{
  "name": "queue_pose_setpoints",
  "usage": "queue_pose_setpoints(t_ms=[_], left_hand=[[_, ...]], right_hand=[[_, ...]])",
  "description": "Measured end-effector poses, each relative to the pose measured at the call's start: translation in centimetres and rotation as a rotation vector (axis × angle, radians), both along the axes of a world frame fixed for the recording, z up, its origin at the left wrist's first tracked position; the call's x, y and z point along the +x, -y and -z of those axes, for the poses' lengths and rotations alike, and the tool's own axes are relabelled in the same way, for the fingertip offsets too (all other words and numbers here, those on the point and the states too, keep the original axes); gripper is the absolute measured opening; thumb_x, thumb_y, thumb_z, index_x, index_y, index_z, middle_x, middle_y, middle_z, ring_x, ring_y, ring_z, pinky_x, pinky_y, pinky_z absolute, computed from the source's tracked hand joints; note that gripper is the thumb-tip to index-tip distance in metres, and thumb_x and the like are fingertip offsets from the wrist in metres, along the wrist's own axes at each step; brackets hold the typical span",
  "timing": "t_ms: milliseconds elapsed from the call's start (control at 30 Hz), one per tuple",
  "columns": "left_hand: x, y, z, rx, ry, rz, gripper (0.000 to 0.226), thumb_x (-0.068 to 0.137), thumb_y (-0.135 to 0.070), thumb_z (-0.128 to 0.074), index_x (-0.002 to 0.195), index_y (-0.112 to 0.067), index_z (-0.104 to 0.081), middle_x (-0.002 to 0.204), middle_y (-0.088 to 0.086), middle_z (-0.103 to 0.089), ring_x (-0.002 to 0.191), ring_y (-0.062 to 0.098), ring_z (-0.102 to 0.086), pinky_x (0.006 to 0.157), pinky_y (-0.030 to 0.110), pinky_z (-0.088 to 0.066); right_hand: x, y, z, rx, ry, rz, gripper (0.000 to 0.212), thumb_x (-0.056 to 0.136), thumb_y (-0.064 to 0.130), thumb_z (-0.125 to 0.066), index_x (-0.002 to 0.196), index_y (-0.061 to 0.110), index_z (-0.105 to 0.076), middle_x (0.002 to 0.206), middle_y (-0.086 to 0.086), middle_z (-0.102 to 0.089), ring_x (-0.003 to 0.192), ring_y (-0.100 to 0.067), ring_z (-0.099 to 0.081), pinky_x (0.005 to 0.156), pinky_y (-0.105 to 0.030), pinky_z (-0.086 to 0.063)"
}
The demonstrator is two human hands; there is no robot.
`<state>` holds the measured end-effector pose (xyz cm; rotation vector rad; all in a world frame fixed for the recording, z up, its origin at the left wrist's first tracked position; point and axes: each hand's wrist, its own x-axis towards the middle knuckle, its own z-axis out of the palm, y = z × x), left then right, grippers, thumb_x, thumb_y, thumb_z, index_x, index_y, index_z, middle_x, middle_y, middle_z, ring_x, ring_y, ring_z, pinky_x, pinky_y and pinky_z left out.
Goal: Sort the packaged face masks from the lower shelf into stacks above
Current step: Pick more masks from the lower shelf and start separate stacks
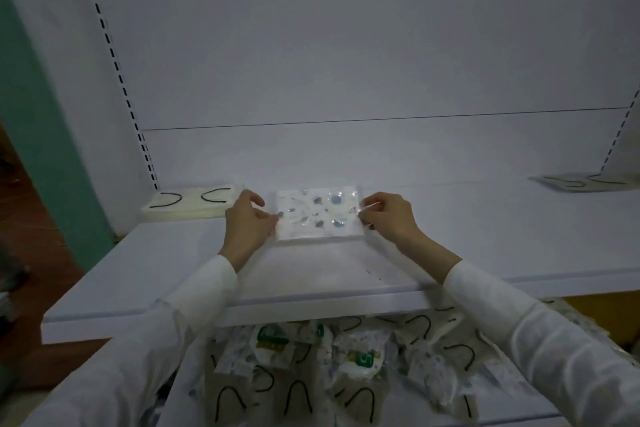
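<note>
Pinching a patterned mask packet (pixel 317 215) by its side edges, left hand (pixel 247 222) and right hand (pixel 388 217) hold it atop the middle stack (pixel 322 240) on the upper shelf (pixel 173 263); a left stack (pixel 188 206) and a right stack (pixel 581 183) flank it (well apart), yet a big heap (pixel 346 364) lies unsorted below.

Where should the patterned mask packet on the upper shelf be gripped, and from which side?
Pinch the patterned mask packet at its short ends, coming from left and right, as the left hand and right hand do. It lies flat and thin on the upper shelf, so its wrapper margins seem easiest to pinch.
</note>
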<state>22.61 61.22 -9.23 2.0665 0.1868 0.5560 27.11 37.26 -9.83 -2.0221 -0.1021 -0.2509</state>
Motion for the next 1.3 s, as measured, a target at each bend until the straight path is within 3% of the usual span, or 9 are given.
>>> queue_pose_setpoints(t_ms=[200,333,467,600,667,767,867,1100,1300], left_hand=[[5.5,-0.1,-1.7,0.2,-0.029,0.015,0.007,0.078,-0.011,-0.074,0.079,-0.006,-0.068,0.076,0.017,-0.071,0.077,0.029,-0.068,0.076,0.026,-0.05],[8.4,0.5,-0.7,0.198,-0.136,0.023,0.011,0.083,-0.006,-0.066,0.083,0.002,-0.073,0.088,0.017,-0.072,0.088,0.026,-0.066,0.072,0.019,-0.041],[10.4,1.2,0.4,0.212,-0.231,0.049,0.02,0.087,-0.006,-0.055,0.082,0.003,-0.072,0.092,0.018,-0.071,0.093,0.029,-0.064,0.079,0.025,-0.044],[11.5,1.7,1.6,0.264,-0.288,0.1,0.026,0.085,-0.011,-0.053,0.059,-0.012,-0.05,0.065,0.012,-0.051,0.067,0.023,-0.05,0.066,0.027,-0.037],[11.8,1.8,1.8,0.297,-0.315,0.113,0.033,0.085,-0.019,-0.056,0.058,-0.023,-0.038,0.072,0.013,-0.049,0.073,0.022,-0.048,0.068,0.027,-0.034],[12.2,1.8,1.8,0.351,-0.396,0.126,0.013,0.088,-0.021,-0.058,0.092,-0.01,-0.062,0.114,0.022,-0.06,0.112,0.03,-0.053,0.09,0.028,-0.039],[13.2,1.3,2.1,0.445,-0.424,0.125,0.041,0.09,-0.019,-0.053,0.126,0.001,-0.051,0.132,0.019,-0.052,0.124,0.032,-0.045,0.1,0.027,-0.033],[13.5,1.5,2.6,0.587,-0.464,0.136,0.043,0.097,-0.024,-0.039,0.136,-0.005,-0.04,0.139,0.016,-0.041,0.13,0.033,-0.031,0.106,0.029,-0.019],[13.5,0.9,2.3,0.613,-0.514,0.157,0.052,0.095,-0.026,-0.04,0.143,-0.012,-0.028,0.14,0.018,-0.041,0.13,0.038,-0.03,0.107,0.038,-0.025]], right_hand=[[5.2,-1.4,-1.6,-0.11,-0.012,0.083,0.02,0.078,0.004,-0.067,0.093,0.013,-0.057,0.087,-0.011,-0.07,0.091,-0.024,-0.064,0.08,-0.034,-0.053],[8.2,-2.0,-0.6,-0.261,-0.012,0.127,0.015,0.081,-0.001,-0.059,0.092,0.006,-0.067,0.096,-0.01,-0.065,0.092,-0.02,-0.056,0.076,-0.023,-0.042],[10.6,-2.2,0.3,-0.331,-0.036,0.142,0.023,0.083,-0.001,-0.05,0.093,0.003,-0.071,0.101,-0.016,-0.068,0.095,-0.029,-0.062,0.079,-0.029,-0.048],[12.1,-2.3,1.0,-0.438,-0.049,0.051,0.024,0.086,0.002,-0.045,0.098,0.0,-0.066,0.104,-0.019,-0.065,0.101,-0.032,-0.058,0.077,-0.029,-0.043],[12.6,-2.5,1.4,-0.49,-0.067,0.0,0.023,0.085,0.005,-0.044,0.098,0.001,-0.063,0.104,-0.019,-0.064,0.1,-0.033,-0.056,0.072,-0.027,-0.039],[13.1,-2.8,2.1,-0.536,-0.074,-0.031,0.022,0.085,0.008,-0.042,0.096,0.004,-0.06,0.104,-0.018,-0.063,0.094,-0.032,-0.057,0.071,-0.028,-0.039],[13.4,-3.1,2.7,-0.583,-0.051,-0.027,0.022,0.087,0.009,-0.04,0.1,0.006,-0.058,0.105,-0.016,-0.062,0.096,-0.031,-0.056,0.071,-0.029,-0.04],[14.0,-3.2,3.4,-0.738,-0.024,-0.041,0.026,0.094,0.012,-0.036,0.114,0.005,-0.05,0.117,-0.016,-0.056,0.111,-0.033,-0.046,0.085,-0.036,-0.038],[14.1,-3.2,2.8,-0.806,-0.058,-0.087,0.033,0.098,0.018,-0.033,0.126,0.005,-0.044,0.134,-0.016,-0.047,0.121,-0.035,-0.039,0.096,-0.038,-0.034]])
